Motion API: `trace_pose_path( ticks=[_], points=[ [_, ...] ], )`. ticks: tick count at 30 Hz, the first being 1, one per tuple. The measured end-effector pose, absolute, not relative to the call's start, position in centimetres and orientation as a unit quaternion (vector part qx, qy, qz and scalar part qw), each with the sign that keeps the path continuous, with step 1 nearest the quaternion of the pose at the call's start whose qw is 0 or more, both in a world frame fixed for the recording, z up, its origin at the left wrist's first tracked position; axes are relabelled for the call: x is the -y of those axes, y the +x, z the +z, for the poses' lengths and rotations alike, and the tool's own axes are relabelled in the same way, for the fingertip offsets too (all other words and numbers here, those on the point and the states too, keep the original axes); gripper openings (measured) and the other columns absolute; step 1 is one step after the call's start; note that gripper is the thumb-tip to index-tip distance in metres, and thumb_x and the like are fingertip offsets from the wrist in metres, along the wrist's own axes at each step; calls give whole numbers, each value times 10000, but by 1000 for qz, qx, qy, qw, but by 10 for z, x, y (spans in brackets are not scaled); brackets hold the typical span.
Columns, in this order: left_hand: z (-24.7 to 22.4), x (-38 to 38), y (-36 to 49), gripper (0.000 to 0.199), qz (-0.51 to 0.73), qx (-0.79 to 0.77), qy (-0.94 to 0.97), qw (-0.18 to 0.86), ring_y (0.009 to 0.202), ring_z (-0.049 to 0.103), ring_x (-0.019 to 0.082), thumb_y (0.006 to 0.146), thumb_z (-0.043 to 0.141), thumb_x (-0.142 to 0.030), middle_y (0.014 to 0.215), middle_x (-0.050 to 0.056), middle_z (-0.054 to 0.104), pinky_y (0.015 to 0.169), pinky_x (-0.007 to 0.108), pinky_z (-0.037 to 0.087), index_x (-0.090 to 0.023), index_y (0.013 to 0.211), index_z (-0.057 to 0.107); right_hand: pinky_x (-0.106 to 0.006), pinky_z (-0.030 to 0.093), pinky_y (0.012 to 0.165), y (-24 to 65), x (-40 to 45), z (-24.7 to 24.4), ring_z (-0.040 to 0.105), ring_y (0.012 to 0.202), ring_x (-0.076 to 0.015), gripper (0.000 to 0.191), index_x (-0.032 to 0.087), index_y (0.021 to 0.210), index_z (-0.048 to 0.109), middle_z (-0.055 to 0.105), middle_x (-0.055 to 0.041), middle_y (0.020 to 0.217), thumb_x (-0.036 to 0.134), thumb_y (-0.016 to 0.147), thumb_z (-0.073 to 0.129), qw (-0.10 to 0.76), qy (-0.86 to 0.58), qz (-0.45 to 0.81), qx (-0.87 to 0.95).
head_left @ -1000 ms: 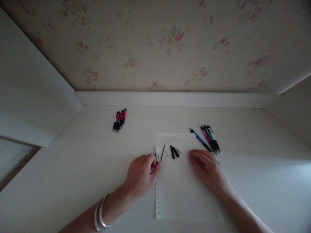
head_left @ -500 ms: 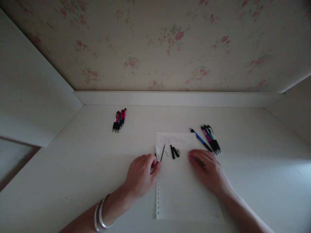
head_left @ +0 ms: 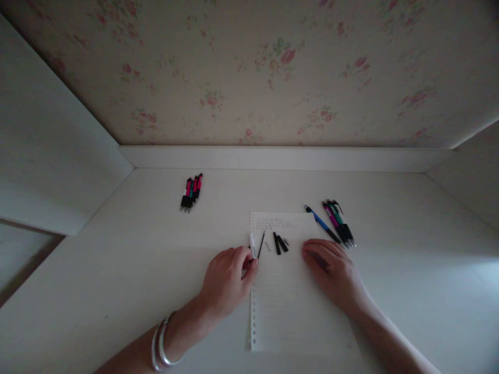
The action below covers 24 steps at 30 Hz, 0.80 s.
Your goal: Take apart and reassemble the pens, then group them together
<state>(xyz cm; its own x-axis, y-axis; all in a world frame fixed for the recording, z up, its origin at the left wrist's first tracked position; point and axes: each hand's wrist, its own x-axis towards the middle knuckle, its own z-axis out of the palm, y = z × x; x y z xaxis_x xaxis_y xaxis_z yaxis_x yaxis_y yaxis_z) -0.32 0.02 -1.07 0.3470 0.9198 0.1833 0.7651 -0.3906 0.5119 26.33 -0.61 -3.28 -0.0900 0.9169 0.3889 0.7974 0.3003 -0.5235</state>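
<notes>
A lined sheet of paper (head_left: 296, 311) with punched holes on its left edge lies on the white desk, with writing near its top. My left hand (head_left: 230, 275) is closed at the sheet's left edge, its fingertips at a white pen barrel (head_left: 252, 244); whether it grips the barrel is unclear. Just right of it lies a thin dark refill (head_left: 261, 244). Beside that are a small spring (head_left: 267, 246), black pen parts (head_left: 279, 244) and a tiny piece (head_left: 286, 242). My right hand (head_left: 331, 270) rests on the sheet's right side, fingers together and curled, their inner side hidden.
A blue pen (head_left: 323, 223) lies over the sheet's top right corner. Next to it are several pens (head_left: 339, 222) in purple, green and white. Several pink and teal pens (head_left: 191, 193) lie at the back left. A white ledge (head_left: 273, 159) runs along the wall.
</notes>
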Motion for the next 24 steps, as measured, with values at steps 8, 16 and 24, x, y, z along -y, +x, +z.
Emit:
trace_pose_path(
  ticks=[8,16,24],
  points=[
    [-11,-1,-3,65,222,-525,804,170,675,626,183,919,551,-230,719,1,657,665,321,484,-212,858,561,-445,537,850,262,7,-30,664,945,-266,178,219,915,713,731,-89,987,312,935,562,328,-592,90,731],
    [-11,-1,-4,37,238,-527,794,188,703,643,177,911,556,-207,760,1,683,679,304,478,-214,884,580,-446,543,832,260,6,-28,669,937,-271,208,210,929,710,735,-100,984,324,945,536,330,-599,81,725],
    [4,-13,-3,67,235,-565,760,218,694,653,160,942,543,-249,834,9,693,607,258,472,-208,947,595,-363,523,759,223,13,4,653,861,-228,206,201,1017,683,726,-88,949,231,985,481,274,-546,102,785]
  ],
)
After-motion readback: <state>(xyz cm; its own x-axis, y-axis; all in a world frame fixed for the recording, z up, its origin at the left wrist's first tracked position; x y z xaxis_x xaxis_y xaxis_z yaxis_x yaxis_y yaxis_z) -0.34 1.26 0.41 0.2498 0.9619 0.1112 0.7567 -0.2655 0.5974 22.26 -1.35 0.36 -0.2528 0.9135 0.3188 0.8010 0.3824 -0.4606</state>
